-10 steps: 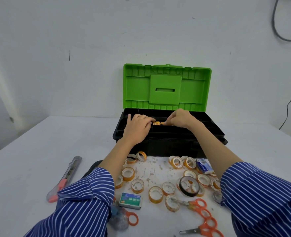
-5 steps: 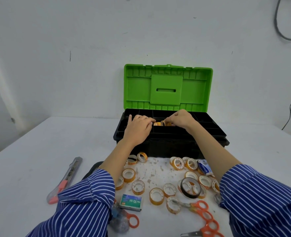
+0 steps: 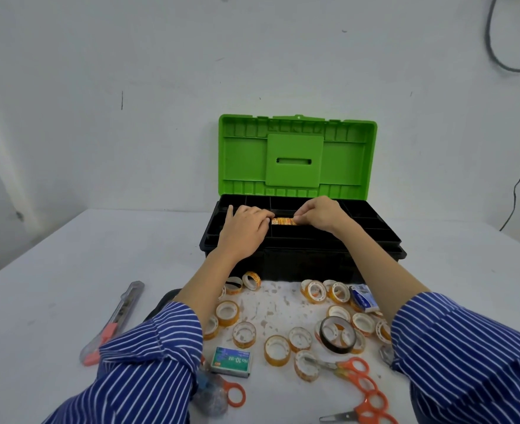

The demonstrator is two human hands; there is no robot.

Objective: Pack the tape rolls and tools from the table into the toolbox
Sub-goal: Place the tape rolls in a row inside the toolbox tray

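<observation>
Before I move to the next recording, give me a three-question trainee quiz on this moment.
1. True or false: the toolbox lid is closed.
2. Where are both hands? A) on the scissors B) at the row of tape rolls in the toolbox tray C) on the utility knife
3. Which lies further left on the table: the utility knife or the staple box?

Key: 1 false; 2 B, left hand and right hand meet there; 3 the utility knife.

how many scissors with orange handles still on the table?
3. One pair lies over a tape roll near the right sleeve, one sits at the bottom edge, one is partly under the left sleeve. More may be hidden by the sleeves.
</observation>
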